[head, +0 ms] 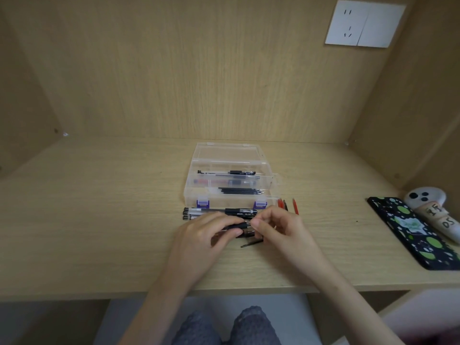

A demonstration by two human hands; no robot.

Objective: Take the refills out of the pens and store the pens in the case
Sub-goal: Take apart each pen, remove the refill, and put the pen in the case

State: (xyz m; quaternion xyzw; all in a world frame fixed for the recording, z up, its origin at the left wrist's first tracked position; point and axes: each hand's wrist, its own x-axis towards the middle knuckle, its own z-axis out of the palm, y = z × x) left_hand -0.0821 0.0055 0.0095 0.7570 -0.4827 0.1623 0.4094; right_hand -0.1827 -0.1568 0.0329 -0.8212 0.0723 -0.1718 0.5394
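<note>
A clear plastic case (191, 192) lies open on the wooden desk, holding pens (226, 172) in its back part and several black refills (240, 191) in front. A few black pens (219, 211) lie just before the case. My left hand (206, 235) grips the barrel of a black pen (242, 224), and my right hand (281, 229) pinches its tip end. A small dark pen part (251, 243) lies on the desk under my hands. Red refills (295, 206) lie to the right of the case.
A black phone (413, 235) with green spots lies at the right edge of the desk, beside a white controller (433, 207). Wooden walls close in the desk at the back and sides. A wall socket (363, 23) is up on the right.
</note>
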